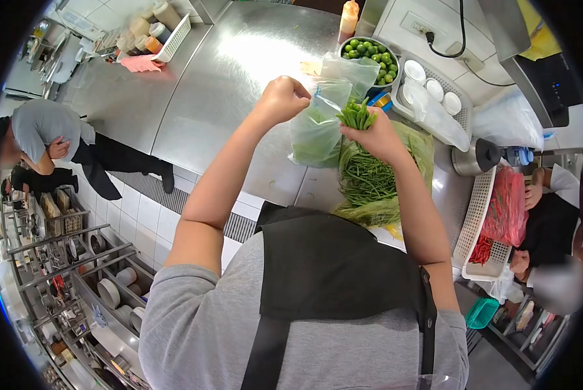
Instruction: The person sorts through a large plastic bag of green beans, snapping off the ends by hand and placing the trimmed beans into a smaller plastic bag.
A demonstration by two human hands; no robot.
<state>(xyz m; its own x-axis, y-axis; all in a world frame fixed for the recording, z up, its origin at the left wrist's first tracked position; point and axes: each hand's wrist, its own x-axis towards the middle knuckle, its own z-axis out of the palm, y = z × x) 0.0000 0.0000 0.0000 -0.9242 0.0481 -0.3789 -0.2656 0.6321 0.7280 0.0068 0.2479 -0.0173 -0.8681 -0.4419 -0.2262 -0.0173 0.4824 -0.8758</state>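
While limes (371,56) sit behind, a bag (313,138) borders greens (369,182).

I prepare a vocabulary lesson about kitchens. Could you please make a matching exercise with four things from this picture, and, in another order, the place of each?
Things
1. Bunch of green pods
2. Round green fruits
3. Squeeze bottle
4. Red chillies

Places
A. In the white basket at the picture's right
B. In the right hand
C. Beside the round bowl
D. Inside the round bowl

Pairs: 1-B, 2-D, 3-C, 4-A
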